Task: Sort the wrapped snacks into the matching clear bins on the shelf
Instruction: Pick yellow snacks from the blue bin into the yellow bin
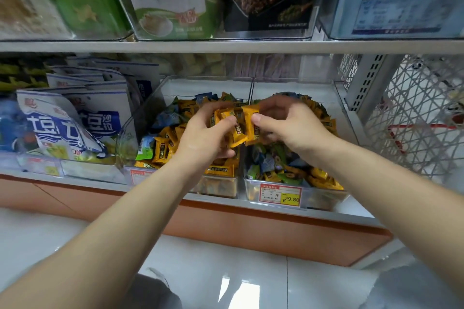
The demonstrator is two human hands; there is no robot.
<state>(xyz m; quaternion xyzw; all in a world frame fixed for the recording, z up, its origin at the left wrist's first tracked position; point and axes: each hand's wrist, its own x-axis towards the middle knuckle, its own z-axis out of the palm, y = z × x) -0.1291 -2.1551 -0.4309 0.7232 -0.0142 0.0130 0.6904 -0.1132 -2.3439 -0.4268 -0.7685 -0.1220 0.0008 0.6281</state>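
Two clear bins stand side by side on the lower shelf. The left bin (140,118) holds mostly orange wrapped snacks with a few blue and green ones. In the right bin (344,118) lie mixed green, blue and orange snacks. My left hand (203,138) grips a bunch of orange snacks (233,130) above the wall between the bins. My right hand (283,120) pinches another orange snack (249,118) right beside it, thumb on top.
White and blue snack bags (75,118) fill the bin to the left. The upper shelf (226,46) carries clear bins with green, black and blue packs. A white mesh panel (414,113) closes the right side. A price tag (280,194) hangs on the right bin's front.
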